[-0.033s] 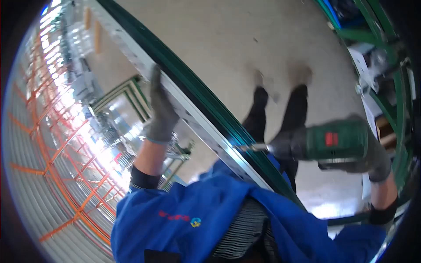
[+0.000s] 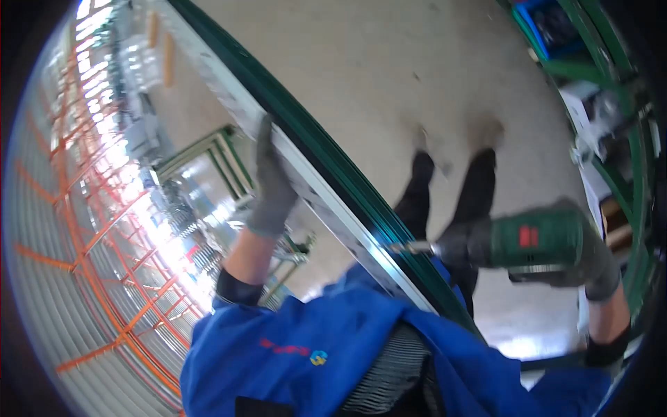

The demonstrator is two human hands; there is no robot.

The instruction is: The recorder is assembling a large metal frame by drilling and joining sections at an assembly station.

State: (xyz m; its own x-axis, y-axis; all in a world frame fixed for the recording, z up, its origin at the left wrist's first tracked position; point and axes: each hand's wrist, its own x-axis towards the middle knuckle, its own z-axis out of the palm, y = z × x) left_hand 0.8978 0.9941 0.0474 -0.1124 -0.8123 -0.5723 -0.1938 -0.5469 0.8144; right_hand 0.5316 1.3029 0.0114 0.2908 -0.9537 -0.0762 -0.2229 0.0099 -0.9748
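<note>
A long green and white frame profile point(image 2: 326, 177) runs diagonally from the upper left down to my body. My left hand point(image 2: 274, 187), in a grey glove, holds its white edge; part of the fingers is hidden behind the profile. My right hand point(image 2: 601, 260), gloved too, is wrapped round the handle of a green power drill point(image 2: 538, 240) with a red patch. The drill lies level, pointing left. Its drill bit point(image 2: 413, 247) reaches over the green side of the profile, the tip by a bright spot near the white edge. Whether the tip has entered cannot be told.
A green rack point(image 2: 632, 174) with a blue bin point(image 2: 549, 28) and white packaging stands on the right. Behind my left hand are a green and cream frame point(image 2: 215, 163) and metal stands. Orange bars point(image 2: 97, 313) cross a ribbed wall at left. My legs point(image 2: 472, 187) are beyond the profile.
The whole view has shifted slightly, with the scene sitting a little further right and lower. Both hands keep their hold, and the drill bit stays at the same part of the profile.
</note>
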